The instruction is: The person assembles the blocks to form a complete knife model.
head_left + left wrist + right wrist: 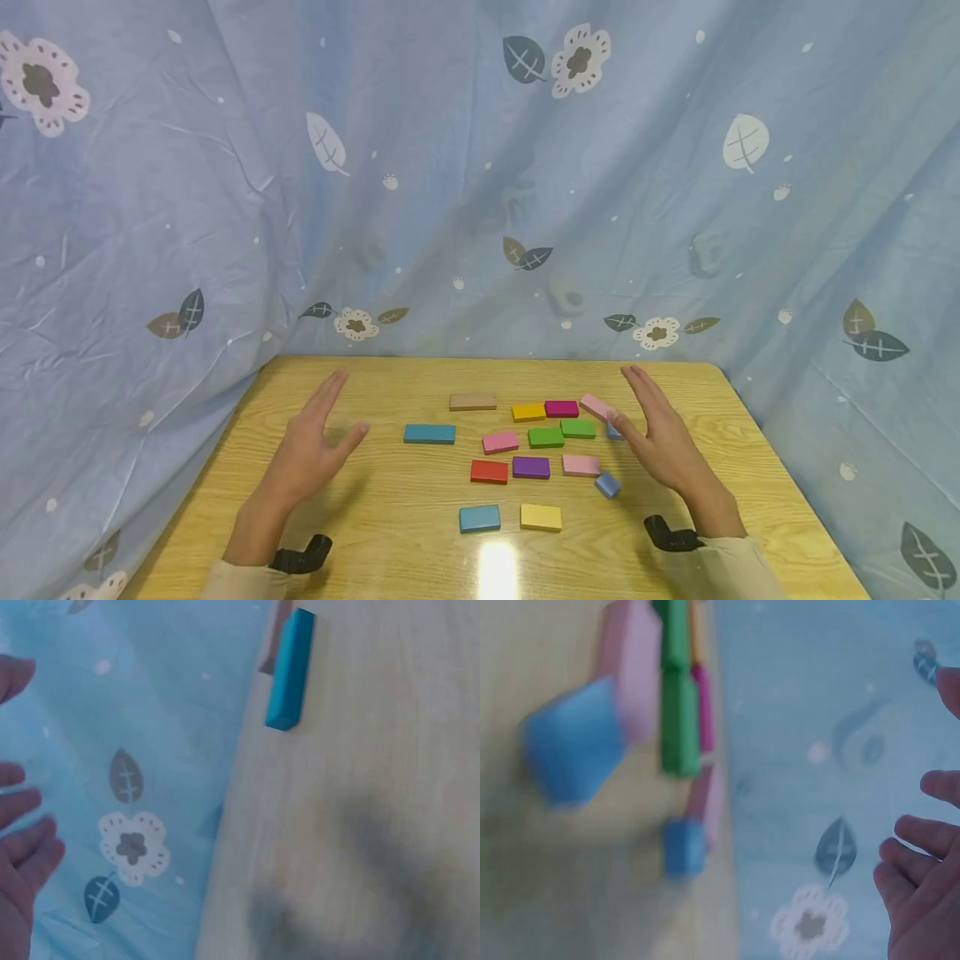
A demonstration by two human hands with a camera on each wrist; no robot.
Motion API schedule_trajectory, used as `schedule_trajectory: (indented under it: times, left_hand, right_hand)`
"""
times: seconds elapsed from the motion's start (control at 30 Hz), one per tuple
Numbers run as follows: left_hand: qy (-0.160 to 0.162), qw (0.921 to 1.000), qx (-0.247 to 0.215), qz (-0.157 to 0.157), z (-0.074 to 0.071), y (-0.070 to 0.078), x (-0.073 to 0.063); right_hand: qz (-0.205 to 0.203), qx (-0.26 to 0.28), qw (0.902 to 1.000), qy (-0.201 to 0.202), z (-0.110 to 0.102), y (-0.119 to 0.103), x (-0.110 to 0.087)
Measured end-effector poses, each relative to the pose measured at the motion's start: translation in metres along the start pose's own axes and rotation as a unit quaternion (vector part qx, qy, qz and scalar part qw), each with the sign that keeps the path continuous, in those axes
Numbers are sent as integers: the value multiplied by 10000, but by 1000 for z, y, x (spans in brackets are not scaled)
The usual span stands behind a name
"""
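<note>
Both hands are held above a wooden table with nothing in them. My left hand [303, 458] has straight fingers and thumb spread apart, left of a long blue block [430, 434]. On the other side, my right hand [667, 446] is spread the same way; its thumb overlaps a blue block [614, 434] and a pink block [594, 406] in the head view. Near it lie a small blue block [607, 484] and a light pink block [581, 466]. Between the hands are green [546, 437], purple [531, 467], red [489, 472] and yellow [541, 517] blocks.
Farther back lie a tan block [473, 402], an orange block [528, 412] and a magenta block [562, 408]. Another blue block [480, 518] lies toward the front. A patterned blue curtain [420, 208] hangs behind and beside the table [375, 542].
</note>
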State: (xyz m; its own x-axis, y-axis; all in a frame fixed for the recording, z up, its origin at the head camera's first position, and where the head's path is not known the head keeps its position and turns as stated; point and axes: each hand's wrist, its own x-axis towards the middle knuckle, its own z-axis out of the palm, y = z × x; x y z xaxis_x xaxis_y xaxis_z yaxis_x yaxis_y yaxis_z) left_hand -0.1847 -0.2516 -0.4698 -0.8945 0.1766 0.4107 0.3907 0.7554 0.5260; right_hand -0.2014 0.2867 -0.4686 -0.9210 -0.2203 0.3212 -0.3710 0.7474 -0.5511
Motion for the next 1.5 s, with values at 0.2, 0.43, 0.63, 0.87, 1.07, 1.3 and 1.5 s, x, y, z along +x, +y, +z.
schedule_trajectory:
  times: [0.2, 0.43, 0.63, 0.87, 1.07, 1.3, 1.5]
  left_hand:
    - [295, 9973, -612, 285, -4, -4, 15]
    - [-141, 9813, -1918, -113, -2, -12, 24]
    - [-542, 9599, -2702, -510, 17, -30, 27]
    - [-1059, 9368, -3153, -1088, 47, -40, 24]
    - [-1379, 9204, -3344, -1482, 70, -44, 24]
    - [-1578, 9316, -3138, -932, 87, -43, 30]
    - [-1590, 9482, -2613, -860, 90, -37, 31]
  right_hand:
    - [-286, 600, 9977, -142, 8, -22, 35]
    - [-602, 1329, 9890, -241, 33, -34, 73]
    - [-669, 1922, 9776, -531, 62, -38, 101]
    - [-379, 2532, 9624, -914, 98, -35, 118]
    - [-348, 2595, 9561, -1315, 130, -33, 123]
    - [-242, 2256, 9636, -1415, 153, -31, 123]
    - [-198, 2110, 9672, -1400, 157, -36, 124]
